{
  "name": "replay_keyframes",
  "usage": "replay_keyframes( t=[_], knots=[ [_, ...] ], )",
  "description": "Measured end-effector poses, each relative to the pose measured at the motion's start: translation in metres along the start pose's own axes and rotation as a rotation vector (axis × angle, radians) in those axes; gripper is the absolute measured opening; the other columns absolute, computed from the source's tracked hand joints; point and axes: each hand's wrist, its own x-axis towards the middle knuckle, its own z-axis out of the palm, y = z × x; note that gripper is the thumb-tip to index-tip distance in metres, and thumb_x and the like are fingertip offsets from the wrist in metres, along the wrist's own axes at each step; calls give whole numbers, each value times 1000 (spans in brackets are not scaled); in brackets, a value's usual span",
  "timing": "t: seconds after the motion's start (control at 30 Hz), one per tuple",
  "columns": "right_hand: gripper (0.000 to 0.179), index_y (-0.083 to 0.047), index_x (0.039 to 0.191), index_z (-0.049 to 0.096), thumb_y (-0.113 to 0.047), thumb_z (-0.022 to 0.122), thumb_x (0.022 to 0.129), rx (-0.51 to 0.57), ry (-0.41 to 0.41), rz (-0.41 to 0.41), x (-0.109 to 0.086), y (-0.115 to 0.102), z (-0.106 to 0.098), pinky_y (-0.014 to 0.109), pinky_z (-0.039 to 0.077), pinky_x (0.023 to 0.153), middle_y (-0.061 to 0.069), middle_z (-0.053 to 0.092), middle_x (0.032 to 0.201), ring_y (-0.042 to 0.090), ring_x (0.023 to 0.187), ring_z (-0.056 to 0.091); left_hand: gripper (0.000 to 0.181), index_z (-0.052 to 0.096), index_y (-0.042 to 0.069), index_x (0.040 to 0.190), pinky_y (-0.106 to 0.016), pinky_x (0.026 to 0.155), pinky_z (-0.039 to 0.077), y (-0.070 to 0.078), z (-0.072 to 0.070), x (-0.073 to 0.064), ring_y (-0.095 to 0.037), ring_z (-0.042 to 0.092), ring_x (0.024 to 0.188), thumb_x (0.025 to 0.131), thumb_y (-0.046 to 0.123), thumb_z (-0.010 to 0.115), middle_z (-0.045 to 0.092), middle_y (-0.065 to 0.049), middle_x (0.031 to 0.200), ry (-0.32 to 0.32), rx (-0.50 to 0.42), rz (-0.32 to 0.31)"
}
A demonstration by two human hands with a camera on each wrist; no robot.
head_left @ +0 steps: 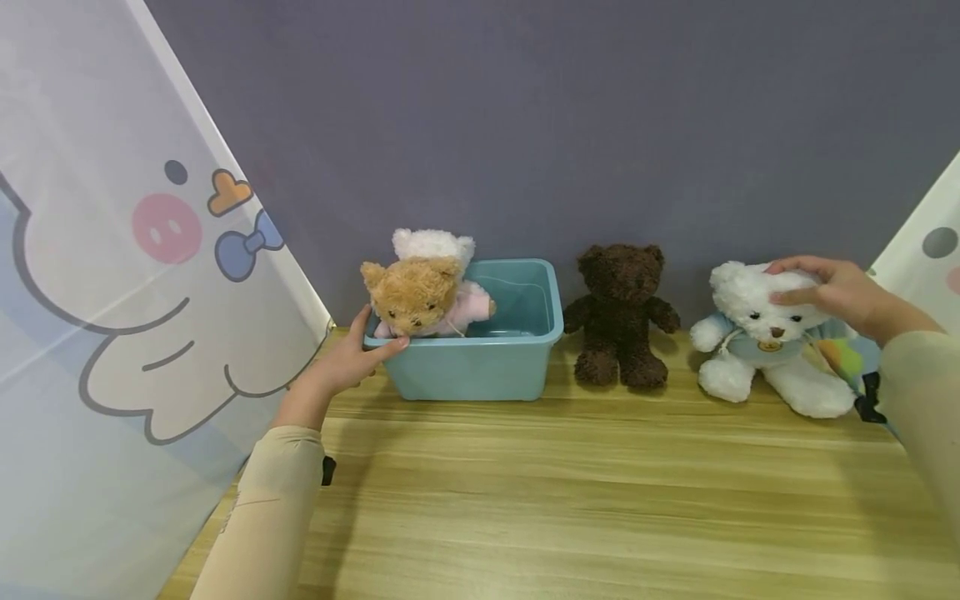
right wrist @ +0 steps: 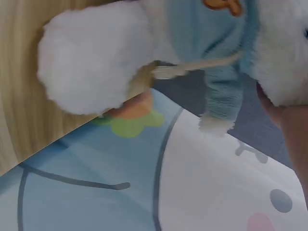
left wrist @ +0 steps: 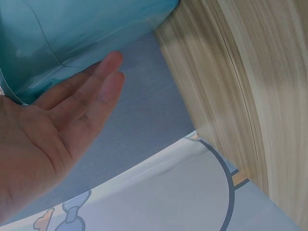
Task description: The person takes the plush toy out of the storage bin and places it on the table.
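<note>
My left hand [head_left: 343, 360] rests on the left front corner of a light blue plastic bin [head_left: 468, 367], thumb at the front rim. In the left wrist view, its fairly straight fingers [left wrist: 89, 101] lie along the bin's outer side. Inside the bin, a tan teddy bear [head_left: 414, 296] in pink leans in front of a white plush toy [head_left: 433, 243], mostly hidden. At the right, my right hand [head_left: 843, 292] grips the head of a white teddy bear [head_left: 776, 321] in a blue top, which sits upright. The right wrist view shows fingers partly tucked behind its head.
A dark brown teddy bear [head_left: 621, 312] sits between the bin and the white bear. Behind them rises a grey wall [head_left: 555, 125]. Printed cartoon panels [head_left: 112, 250] flank the wood-grain table [head_left: 525, 500] on both sides.
</note>
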Motion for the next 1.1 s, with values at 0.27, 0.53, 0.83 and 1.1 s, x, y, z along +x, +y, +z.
replay_keyframes(
  t=[0.27, 0.53, 0.83, 1.1],
  knots=[
    [80, -11, 161, 33, -45, 73, 100, -92, 44, -19, -1, 7, 6, 89, 16, 109, 26, -10, 178, 65, 158, -6, 122, -31, 32, 165, -51, 93, 59, 1, 0, 0, -51, 63, 132, 93, 86, 52, 47, -37, 158, 3, -3, 7],
    [100, -6, 167, 21, -44, 80, 95, -228, -28, -11, 8, -10, 6, 84, 29, 102, 38, 0, 173, 73, 148, 12, 122, -31, 31, 165, -54, 97, 58, -4, -1, -2, -53, 61, 134, 94, 85, 52, 40, -38, 162, 14, -14, 8],
    [90, -6, 165, 30, -39, 79, 97, -187, 62, 0, -1, -7, 4, 81, 36, 100, 42, 24, 164, 67, 141, 29, 123, -29, 31, 166, -46, 87, 60, -7, 3, 2, -49, 66, 129, 92, 87, 52, 57, -36, 148, 17, 6, 3],
    [87, -18, 167, 31, -41, 78, 97, -122, 62, 0, 2, -9, 4, 81, 34, 103, 40, 21, 168, 66, 145, 26, 124, -29, 31, 167, -44, 86, 59, -6, 2, 4, -47, 68, 126, 92, 87, 53, 58, -36, 147, 28, 7, 9]
  ],
)
